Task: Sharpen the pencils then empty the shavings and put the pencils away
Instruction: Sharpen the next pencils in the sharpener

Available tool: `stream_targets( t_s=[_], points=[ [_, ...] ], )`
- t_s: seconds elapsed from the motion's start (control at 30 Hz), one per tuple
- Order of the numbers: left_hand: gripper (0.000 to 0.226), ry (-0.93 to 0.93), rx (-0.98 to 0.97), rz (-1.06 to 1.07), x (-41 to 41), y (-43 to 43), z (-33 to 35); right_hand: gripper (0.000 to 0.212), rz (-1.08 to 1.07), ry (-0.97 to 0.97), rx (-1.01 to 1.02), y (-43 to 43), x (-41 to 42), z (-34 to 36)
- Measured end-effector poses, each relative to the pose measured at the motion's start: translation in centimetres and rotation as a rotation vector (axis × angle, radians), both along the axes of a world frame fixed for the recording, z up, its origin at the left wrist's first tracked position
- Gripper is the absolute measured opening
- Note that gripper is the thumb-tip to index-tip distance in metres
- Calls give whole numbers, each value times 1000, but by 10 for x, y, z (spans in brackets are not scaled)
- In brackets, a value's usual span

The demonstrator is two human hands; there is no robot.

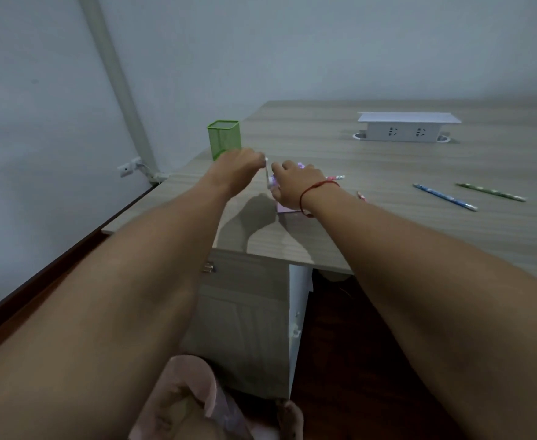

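Note:
A small pale purple crank sharpener stands near the desk's front left edge, mostly hidden under my right hand, which grips its body from above. My left hand pinches the sharpener's white crank handle just to the left. A pink pencil sticks out of the sharpener to the right. Another pencil tip shows behind my right wrist. A blue pencil and a green pencil lie loose on the desk to the right. A green mesh pencil cup stands behind my left hand.
A white power socket box sits at the back of the wooden desk. A drawer cabinet stands under the desk's left end. The desk's front edge runs just below my forearms. A wall and a pipe are at the left.

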State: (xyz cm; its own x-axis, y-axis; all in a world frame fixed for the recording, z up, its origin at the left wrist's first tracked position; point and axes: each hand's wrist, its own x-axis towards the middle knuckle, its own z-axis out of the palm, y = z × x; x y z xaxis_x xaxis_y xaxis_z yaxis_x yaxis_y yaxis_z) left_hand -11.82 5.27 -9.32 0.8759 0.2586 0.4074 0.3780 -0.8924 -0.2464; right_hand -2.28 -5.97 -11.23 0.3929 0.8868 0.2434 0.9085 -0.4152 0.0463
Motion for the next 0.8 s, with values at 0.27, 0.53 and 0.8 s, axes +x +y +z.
stream_targets(
  t_s=[0.27,0.53,0.8],
  points=[
    [18,-106,-127,-129,-32,-32,-27,42,8,32,-42,1,-2,8],
    [29,131,-265,11,-31,-36,-30,41,37,12,-98,-1,-2,12],
    [32,199,-307,203,-2,-24,-49,40,42,1,-23,2,1,2]
  ],
)
